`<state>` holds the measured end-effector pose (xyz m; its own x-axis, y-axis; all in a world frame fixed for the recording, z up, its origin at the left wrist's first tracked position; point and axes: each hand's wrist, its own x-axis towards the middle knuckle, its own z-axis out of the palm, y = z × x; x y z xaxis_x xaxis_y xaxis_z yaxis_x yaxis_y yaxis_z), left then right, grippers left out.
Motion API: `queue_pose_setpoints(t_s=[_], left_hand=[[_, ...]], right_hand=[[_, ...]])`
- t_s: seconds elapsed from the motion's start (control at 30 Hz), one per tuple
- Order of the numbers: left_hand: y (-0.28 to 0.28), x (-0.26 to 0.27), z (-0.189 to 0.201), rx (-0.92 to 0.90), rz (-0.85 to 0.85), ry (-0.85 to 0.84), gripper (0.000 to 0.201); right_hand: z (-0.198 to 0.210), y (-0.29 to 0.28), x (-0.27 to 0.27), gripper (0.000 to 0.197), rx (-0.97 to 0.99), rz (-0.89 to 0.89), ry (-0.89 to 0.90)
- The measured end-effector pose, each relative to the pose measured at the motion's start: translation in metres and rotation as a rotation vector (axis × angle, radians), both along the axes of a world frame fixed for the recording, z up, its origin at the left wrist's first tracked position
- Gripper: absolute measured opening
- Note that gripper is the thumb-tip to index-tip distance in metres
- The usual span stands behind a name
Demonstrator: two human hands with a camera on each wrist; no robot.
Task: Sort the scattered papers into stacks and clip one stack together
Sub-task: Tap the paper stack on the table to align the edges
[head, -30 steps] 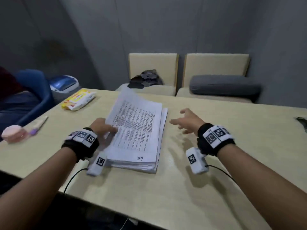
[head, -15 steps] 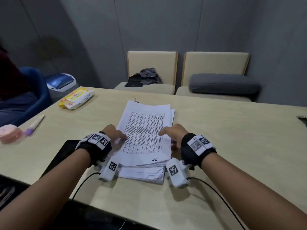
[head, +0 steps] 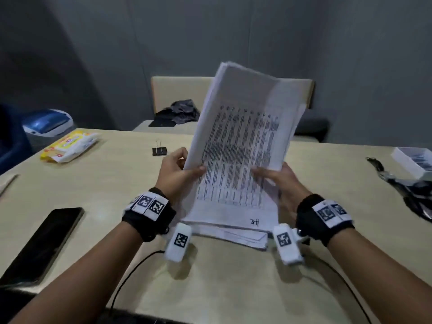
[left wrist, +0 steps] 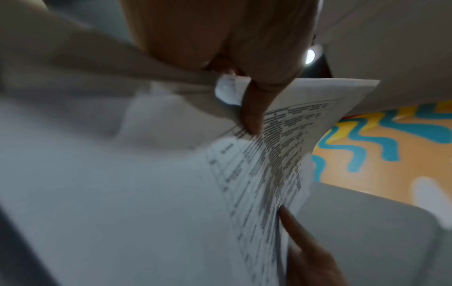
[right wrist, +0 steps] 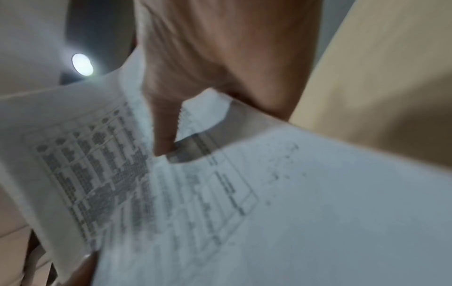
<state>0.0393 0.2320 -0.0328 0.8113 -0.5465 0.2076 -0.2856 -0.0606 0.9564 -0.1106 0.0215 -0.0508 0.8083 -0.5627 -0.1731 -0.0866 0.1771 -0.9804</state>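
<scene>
Both hands around paper stack

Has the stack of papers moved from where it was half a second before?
Yes. The stack of papers has been tilted up off the table; its far edge now stands before the chair.

Office meeting room: long table, padded chairs (grey partition walls), binder clip.

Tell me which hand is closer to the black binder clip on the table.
Left. The left hand grips the paper stack's left edge, just right of and nearer than the binder clip; the right hand holds the stack's far side.
</scene>
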Motion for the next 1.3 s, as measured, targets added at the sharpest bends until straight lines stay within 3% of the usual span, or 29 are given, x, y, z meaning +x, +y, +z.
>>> queue_pose_setpoints(t_s=[0.07, 0.13, 0.2, 0.3, 0.4, 0.43, 0.57, 0.67, 0.83, 0.93, 1.0, 1.07, 1.13, 1.2, 1.27, 1.3], left_hand=[[-0.02, -0.015, 0.022, -0.064, -0.136, 0.053, 0.036], [-0.042, -0.029, 0.043, -0.124, -0.244, 0.108, 0.036], [-0.063, -0.043, 0.064, -0.192, -0.277, 0.113, 0.032], [-0.093, -0.057, 0.092, -0.301, -0.238, 0.101, 0.03], [-0.112, -0.067, 0.095, -0.355, -0.23, 0.084, 0.027], [-0.115, -0.07, 0.088, -0.33, -0.237, 0.099, 0.029], [-0.109, -0.067, 0.039, -0.124, -0.269, 0.177, 0.039], [-0.104, -0.06, 0.025, -0.122, -0.323, 0.206, 0.057], [-0.115, -0.077, 0.009, -0.063, -0.253, 0.097, 0.027], [-0.121, -0.073, 0.0, -0.02, -0.148, 0.063, 0.029], [-0.117, -0.065, 0.006, 0.023, -0.127, -0.028, 0.03], [-0.111, -0.055, 0.018, 0.072, -0.147, -0.184, 0.027], [-0.106, -0.048, 0.037, 0.154, -0.172, -0.401, 0.021], [-0.102, -0.044, 0.059, 0.244, -0.217, -0.648, 0.029], [-0.102, -0.042, 0.078, 0.322, -0.276, -0.78, 0.028], [-0.1, -0.04, 0.086, 0.338, -0.319, -0.768, 0.026]], right_hand=[[0.034, -0.013, -0.024, 0.079, -0.024, -0.001, -0.168], [0.069, -0.015, -0.043, 0.046, -0.273, -0.073, -0.192], [0.093, -0.02, -0.052, 0.032, -0.473, -0.222, -0.215], [0.114, -0.026, -0.062, 0.06, -0.632, -0.432, -0.245], [0.109, -0.032, -0.069, 0.032, -0.64, -0.487, -0.302], [0.101, -0.032, -0.072, 0.031, -0.611, -0.501, -0.271], [0.047, -0.041, -0.092, 0.047, -0.49, -0.371, -0.146], [0.036, -0.05, -0.102, 0.052, -0.384, -0.244, -0.201], [0.017, -0.042, -0.085, 0.048, -0.264, -0.283, -0.19], [0.007, -0.037, -0.082, 0.046, -0.243, -0.324, -0.153], [0.026, -0.042, -0.089, 0.075, -0.434, -0.41, -0.156], [0.062, -0.053, -0.097, 0.107, -0.813, -0.559, -0.224], [0.106, -0.062, -0.107, 0.119, -1.258, -0.548, -0.275], [0.15, -0.068, -0.111, 0.091, -1.509, -0.318, -0.184], [0.175, -0.07, -0.107, 0.058, -1.456, -0.06, 0.019], [0.178, -0.074, -0.107, 0.059, -1.447, -0.01, 0.066]])
